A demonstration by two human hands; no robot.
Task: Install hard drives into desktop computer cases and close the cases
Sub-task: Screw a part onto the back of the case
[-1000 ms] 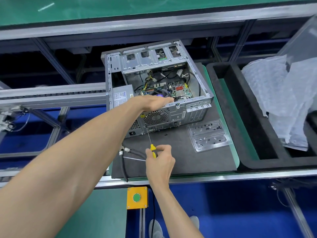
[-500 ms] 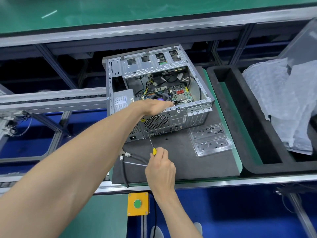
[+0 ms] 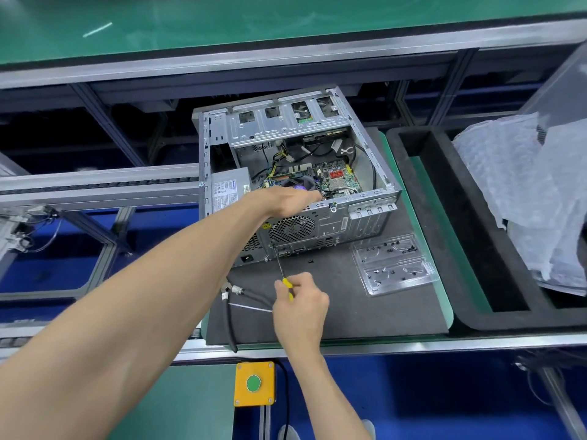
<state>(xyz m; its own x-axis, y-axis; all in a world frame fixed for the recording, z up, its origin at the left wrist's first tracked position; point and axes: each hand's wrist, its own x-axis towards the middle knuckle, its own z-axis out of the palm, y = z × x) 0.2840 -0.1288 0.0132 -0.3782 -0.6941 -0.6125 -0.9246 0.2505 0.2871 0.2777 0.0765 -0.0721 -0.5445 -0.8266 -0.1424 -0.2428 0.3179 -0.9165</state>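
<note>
A: Where is the desktop computer case (image 3: 330,217) being kept?
B: It is being kept open-sided on the dark foam mat (image 3: 333,300), toward twelve o'clock from the hands, with its rear panel being turned toward the person. The motherboard (image 3: 336,177), the power supply (image 3: 229,192) and the drive cage (image 3: 286,123) are being shown through the open top.

A: What is being done by the left hand (image 3: 287,201)?
B: It is being laid over the upper rear edge of the case, above the round fan grille (image 3: 291,229). The fingers are being bent over that edge, so the case is being gripped there.

A: And the right hand (image 3: 300,308)?
B: A yellow-handled screwdriver (image 3: 285,274) is being pinched between its curled fingers. The shaft is being pointed toward eleven o'clock, and the tip is being held at the rear panel just below the fan grille. Whether a screw is being met there cannot be told.

A: What is lying nearby?
B: A clear plastic tray (image 3: 395,268) with small dark screws is being kept on the mat at three o'clock from the right hand. A black cable (image 3: 232,315) with metal connectors is being left at nine o'clock from it. A yellow box with a green button (image 3: 254,383) is being seen at six o'clock, below the bench rail. Bubble wrap (image 3: 524,192) is being held in a black foam tray (image 3: 444,223) far toward three o'clock.
</note>
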